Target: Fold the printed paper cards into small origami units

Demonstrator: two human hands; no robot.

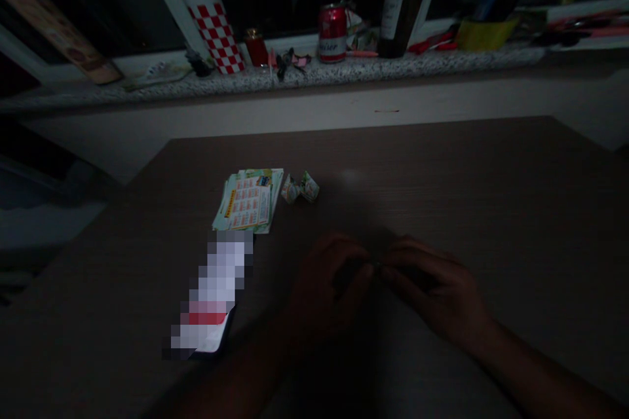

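The room is dim. My left hand (327,281) and my right hand (432,288) meet fingertip to fingertip low over the brown table (491,196), near its front middle. Both hands have curled, pinched fingers closed on a small dark thing between them that I cannot make out. To the left of my left hand lies a phone (211,294) with a lit screen. Beyond it sits a stack of printed paper sheets (249,200), and two small folded paper pieces (301,188) lie just right of the stack.
A granite window sill (417,65) runs along the back with a red can (333,33), a dark bottle (400,6), a red-and-white checked container (216,36), a small red jar (256,47) and clutter. The table's left edge drops off near a dark floor.
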